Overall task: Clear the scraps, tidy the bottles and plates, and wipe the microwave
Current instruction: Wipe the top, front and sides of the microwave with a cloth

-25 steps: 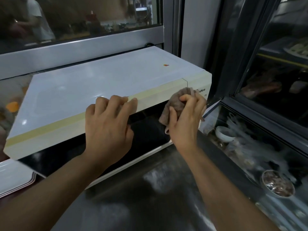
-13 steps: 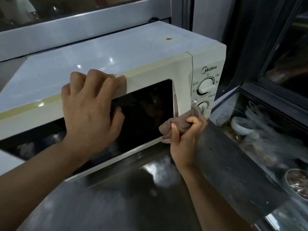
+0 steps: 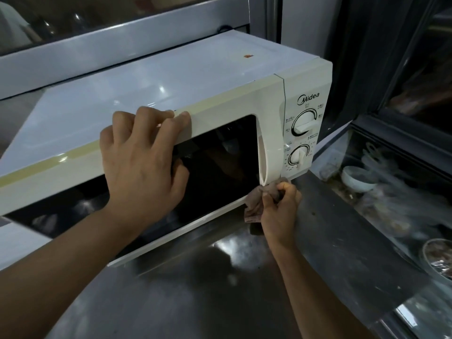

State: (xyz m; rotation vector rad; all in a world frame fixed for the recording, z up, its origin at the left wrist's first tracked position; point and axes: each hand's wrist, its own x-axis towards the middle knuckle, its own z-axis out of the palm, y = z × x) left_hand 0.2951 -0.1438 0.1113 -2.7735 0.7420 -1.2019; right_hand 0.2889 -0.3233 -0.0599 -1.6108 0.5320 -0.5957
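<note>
Left hand (image 3: pixel 144 165) spread flat, fingers hooked over an edge, thumb splayed below, forearm reaching in from near left. Right hand (image 3: pixel 278 211) lower right, fingers curled tight in a pinch, wrist bent.

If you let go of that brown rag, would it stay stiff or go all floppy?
Probably floppy: the rag is bunched in the right hand, and its loose end droops in soft folds below the grip. It looks light too, since a few curled fingers hold it against the microwave. It would likely slump flat on the counter, not roll.
</note>
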